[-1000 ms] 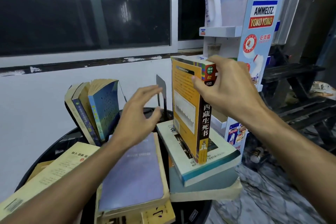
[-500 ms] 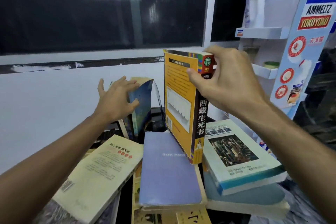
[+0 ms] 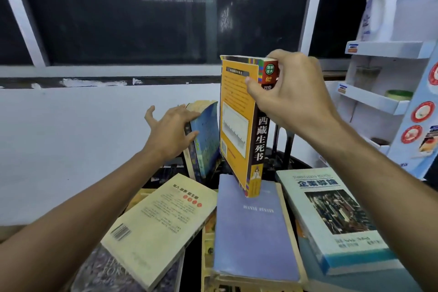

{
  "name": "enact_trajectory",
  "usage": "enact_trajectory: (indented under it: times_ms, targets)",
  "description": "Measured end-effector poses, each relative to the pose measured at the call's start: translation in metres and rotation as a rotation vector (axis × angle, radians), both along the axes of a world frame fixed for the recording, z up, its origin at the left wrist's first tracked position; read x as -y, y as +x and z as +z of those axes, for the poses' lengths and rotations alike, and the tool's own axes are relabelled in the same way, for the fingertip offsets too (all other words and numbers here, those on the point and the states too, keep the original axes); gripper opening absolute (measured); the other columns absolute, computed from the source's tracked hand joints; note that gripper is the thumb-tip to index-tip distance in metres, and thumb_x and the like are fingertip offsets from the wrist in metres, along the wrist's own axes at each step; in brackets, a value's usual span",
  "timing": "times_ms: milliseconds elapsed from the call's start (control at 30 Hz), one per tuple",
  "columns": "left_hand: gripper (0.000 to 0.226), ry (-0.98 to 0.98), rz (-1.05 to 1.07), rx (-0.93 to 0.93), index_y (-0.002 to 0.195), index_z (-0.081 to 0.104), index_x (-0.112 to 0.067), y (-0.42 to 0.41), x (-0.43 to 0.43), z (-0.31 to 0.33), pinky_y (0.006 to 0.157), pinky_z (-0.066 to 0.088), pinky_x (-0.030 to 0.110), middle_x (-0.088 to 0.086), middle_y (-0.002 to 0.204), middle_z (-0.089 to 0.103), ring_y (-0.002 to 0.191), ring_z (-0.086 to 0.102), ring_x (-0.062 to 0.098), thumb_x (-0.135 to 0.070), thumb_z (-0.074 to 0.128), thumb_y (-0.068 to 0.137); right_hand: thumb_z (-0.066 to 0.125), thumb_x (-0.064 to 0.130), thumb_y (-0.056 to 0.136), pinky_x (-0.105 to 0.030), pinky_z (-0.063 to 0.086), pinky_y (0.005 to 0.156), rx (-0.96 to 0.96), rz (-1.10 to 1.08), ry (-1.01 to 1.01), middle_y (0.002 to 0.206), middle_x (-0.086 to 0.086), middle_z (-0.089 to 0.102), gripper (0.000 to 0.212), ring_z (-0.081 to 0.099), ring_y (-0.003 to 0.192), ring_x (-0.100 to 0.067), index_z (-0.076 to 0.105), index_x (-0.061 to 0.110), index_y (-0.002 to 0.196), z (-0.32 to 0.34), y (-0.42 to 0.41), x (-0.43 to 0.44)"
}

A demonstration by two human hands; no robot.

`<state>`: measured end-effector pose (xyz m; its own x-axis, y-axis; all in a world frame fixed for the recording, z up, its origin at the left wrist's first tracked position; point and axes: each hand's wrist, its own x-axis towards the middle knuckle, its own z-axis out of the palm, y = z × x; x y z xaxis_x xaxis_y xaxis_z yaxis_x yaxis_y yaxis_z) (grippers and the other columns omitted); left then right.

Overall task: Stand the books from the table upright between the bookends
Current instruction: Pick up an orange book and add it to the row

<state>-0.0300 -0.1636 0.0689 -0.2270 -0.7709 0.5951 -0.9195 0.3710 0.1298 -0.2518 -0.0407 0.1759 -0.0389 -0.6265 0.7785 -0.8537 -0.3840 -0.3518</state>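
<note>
Three books lie flat on the dark round table [image 3: 301,161]: a pale blue-green one [image 3: 331,220], a lavender one [image 3: 256,227] and a cream one [image 3: 161,225]. The yellow book [image 3: 237,125] hangs upright over the lavender cover (contact unclear), pinched at its top by the right hand [image 3: 291,97]. The left hand [image 3: 170,135], fingers spread, presses the leaning blue-covered books [image 3: 206,135]. A dark bookend [image 3: 287,147] stands behind.

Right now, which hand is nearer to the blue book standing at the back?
Left. The left hand touches the left side of the blue book with straight fingers. The right hand is apart from it, to its right, gripping the top of the yellow book.
</note>
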Motion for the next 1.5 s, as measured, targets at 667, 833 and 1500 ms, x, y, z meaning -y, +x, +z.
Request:
enact_trajectory:
  times_ms: [667, 833, 1500]
  targets:
    - [0.048, 0.028, -0.212, -0.236, 0.133, 0.064, -0.011, 0.005, 0.006, -0.005, 0.102, 0.037, 0.020, 0.007, 0.132, 0.065, 0.120, 0.060, 0.020, -0.020, 0.077, 0.088, 0.065, 0.032, 0.093, -0.037, 0.056, 0.065, 0.114, 0.045, -0.028, 0.085, -0.004, 0.068, 0.024, 0.064, 0.077, -0.019, 0.061, 0.008, 0.095, -0.033, 0.057, 0.102]
    - [0.048, 0.037, -0.226, -0.294, 0.132, 0.064, -0.011, 0.006, 0.004, -0.005, 0.103, 0.042, 0.022, 0.006, 0.132, 0.066, 0.120, 0.062, 0.018, -0.018, 0.078, 0.087, 0.064, 0.033, 0.096, -0.015, 0.042, 0.056, 0.158, 0.047, 0.009, 0.095, -0.005, 0.070, 0.030, 0.066, 0.082, -0.019, 0.062, 0.006, 0.108, -0.054, 0.067, 0.122]
    - [0.049, 0.077, -0.248, -0.431, 0.133, 0.065, -0.014, 0.006, 0.007, -0.010, 0.115, 0.040, 0.034, 0.003, 0.138, 0.062, 0.140, 0.044, 0.009, -0.013, 0.078, 0.086, 0.065, 0.029, 0.095, -0.037, 0.057, 0.073, 0.158, 0.070, 0.051, 0.092, -0.010, 0.071, 0.026, 0.066, 0.081, -0.025, 0.062, 0.005, 0.104, -0.121, 0.070, 0.152]
